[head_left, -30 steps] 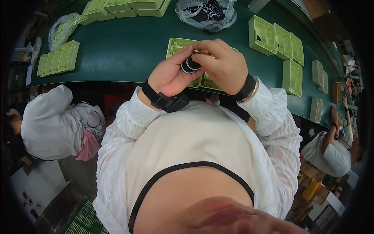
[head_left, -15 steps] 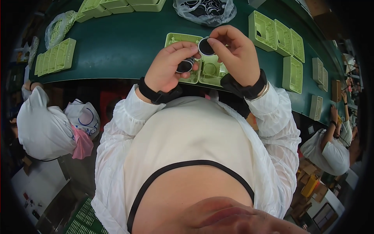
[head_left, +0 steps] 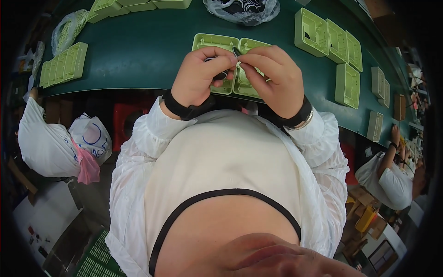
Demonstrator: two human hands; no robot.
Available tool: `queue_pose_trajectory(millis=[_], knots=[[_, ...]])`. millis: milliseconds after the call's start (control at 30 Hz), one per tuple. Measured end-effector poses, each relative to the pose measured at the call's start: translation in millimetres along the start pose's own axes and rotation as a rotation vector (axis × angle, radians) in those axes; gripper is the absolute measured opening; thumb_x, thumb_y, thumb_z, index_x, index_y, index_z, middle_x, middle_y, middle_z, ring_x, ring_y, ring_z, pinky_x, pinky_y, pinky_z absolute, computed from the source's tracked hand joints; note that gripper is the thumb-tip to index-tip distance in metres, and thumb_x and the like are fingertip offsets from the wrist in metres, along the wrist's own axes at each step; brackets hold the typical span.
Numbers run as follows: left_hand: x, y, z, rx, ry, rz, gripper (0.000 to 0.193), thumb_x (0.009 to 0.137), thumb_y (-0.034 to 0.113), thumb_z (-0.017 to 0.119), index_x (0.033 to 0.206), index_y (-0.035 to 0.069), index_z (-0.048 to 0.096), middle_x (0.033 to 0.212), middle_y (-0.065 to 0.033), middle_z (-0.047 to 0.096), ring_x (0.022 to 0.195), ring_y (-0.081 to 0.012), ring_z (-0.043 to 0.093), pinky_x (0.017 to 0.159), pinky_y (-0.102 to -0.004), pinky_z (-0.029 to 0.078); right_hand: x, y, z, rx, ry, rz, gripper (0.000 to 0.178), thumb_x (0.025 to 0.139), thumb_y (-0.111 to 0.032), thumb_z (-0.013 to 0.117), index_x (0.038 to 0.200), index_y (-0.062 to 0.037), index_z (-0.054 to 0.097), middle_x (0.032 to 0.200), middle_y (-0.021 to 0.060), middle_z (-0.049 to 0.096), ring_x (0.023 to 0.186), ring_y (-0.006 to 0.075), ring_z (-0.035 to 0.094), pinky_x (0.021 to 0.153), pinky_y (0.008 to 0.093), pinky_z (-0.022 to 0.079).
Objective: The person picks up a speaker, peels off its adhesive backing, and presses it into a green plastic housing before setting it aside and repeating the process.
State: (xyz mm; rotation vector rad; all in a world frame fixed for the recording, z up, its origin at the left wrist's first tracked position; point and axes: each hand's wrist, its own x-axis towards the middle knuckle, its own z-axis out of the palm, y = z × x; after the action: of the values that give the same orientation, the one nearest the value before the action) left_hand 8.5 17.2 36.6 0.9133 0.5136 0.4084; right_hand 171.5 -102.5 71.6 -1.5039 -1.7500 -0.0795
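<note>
Above two light-green plastic casings (head_left: 215,39), both my hands meet at a thin black disc with a pale rim (head_left: 236,51), now turned edge-on. My left hand (head_left: 197,76) is closed, pinching the disc between thumb and forefinger, with more black pale-rimmed discs (head_left: 222,74) tucked under its curled fingers. The fingertips of my right hand (head_left: 279,81) press together at the disc's near edge; a small pale bit shows there, too small to name. My hands partly cover the casings.
A clear plastic bag of black-and-white pieces (head_left: 242,11) lies beyond the casings. More green casings (head_left: 311,32) stand at the right, others (head_left: 64,64) at the left, near a bag of small green parts (head_left: 69,32). Another person's arm (head_left: 392,147) is at far right.
The disc has turned from showing its black face to edge-on. My right hand has come down and closer to my left fingertips. The whole view has shifted slightly.
</note>
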Motion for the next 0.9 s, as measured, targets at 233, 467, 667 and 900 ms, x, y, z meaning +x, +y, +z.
queue_pose_trajectory(millis=[233, 467, 667, 900], knots=[[3.1, -8.3, 9.4, 0.108, 0.023, 0.047, 0.010, 0.095, 0.014, 0.068, 0.098, 0.004, 0.069, 0.085, -0.0026, 0.067, 0.073, -0.0096, 0.062, 0.054, -0.0213, 0.037, -10.7, -1.9, -2.2, -0.094, 0.020, -0.050, 0.024, 0.080, 0.006, 0.074, 0.103, -0.0031, 0.074, 0.098, 0.0097, 0.072, 0.085, 0.0280, 0.067, 0.069, 0.0349, 0.054], [4.0, -12.1, 15.6, 0.220, 0.060, 0.191, 0.013, 0.086, 0.009, 0.070, 0.093, -0.002, 0.072, 0.077, -0.0025, 0.070, 0.066, -0.0078, 0.063, 0.058, -0.0210, 0.046, -17.1, -4.3, 0.9, -0.093, 0.084, -0.041, 0.023, 0.081, 0.005, 0.074, 0.102, -0.0030, 0.073, 0.096, 0.0106, 0.072, 0.083, 0.0286, 0.068, 0.070, 0.0344, 0.054], [-6.7, -9.9, 30.8, 0.506, 0.112, 0.335, 0.009, 0.086, 0.006, 0.070, 0.091, -0.001, 0.073, 0.078, -0.0013, 0.070, 0.070, -0.0066, 0.062, 0.061, -0.0204, 0.046, -26.1, -12.7, -1.9, 0.065, 0.088, 0.226, 0.015, 0.086, 0.002, 0.074, 0.100, -0.0005, 0.073, 0.092, 0.0111, 0.074, 0.077, 0.0228, 0.070, 0.069, 0.0302, 0.055], [-8.9, -18.9, 45.7, 0.877, 0.038, 0.701, 0.012, 0.079, 0.009, 0.074, 0.086, -0.001, 0.072, 0.074, -0.0026, 0.069, 0.070, -0.0084, 0.063, 0.063, -0.0250, 0.050, -45.5, -21.7, -21.5, 0.188, 0.050, 0.448, 0.011, 0.088, -0.001, 0.072, 0.099, 0.0009, 0.072, 0.092, 0.0100, 0.074, 0.077, 0.0164, 0.070, 0.069, 0.0271, 0.056]])
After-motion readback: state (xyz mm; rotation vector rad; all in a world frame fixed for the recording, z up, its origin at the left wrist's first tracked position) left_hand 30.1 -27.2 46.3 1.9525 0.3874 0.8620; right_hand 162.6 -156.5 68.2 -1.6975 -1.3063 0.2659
